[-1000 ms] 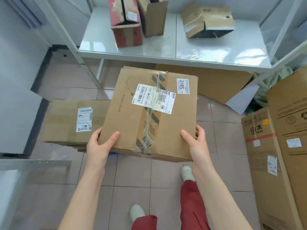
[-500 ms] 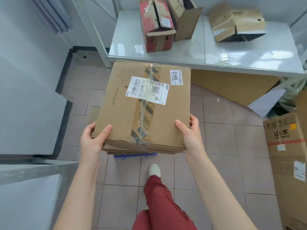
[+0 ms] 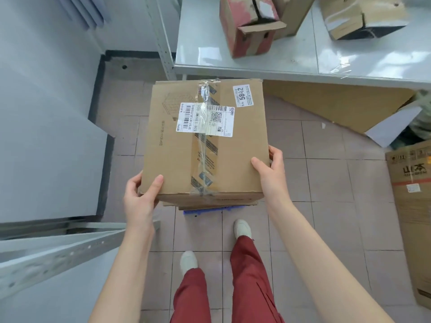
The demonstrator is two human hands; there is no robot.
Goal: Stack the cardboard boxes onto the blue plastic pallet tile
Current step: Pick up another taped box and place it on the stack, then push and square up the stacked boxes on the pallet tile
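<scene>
Two hands — left (image 3: pixel 140 201), right (image 3: pixel 271 173) — each grip clamped on taped, square corrugated box (image 3: pixel 205 145).

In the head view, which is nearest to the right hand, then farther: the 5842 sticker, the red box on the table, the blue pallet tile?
From the right hand:
1. Blue pallet tile, below the held box, toward the left.
2. 5842 sticker, far corner of box top.
3. Red box, up on the table.

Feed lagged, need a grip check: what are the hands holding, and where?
Both hold the taped cardboard box: left hand at its near-left corner, right hand on its right edge.
</scene>
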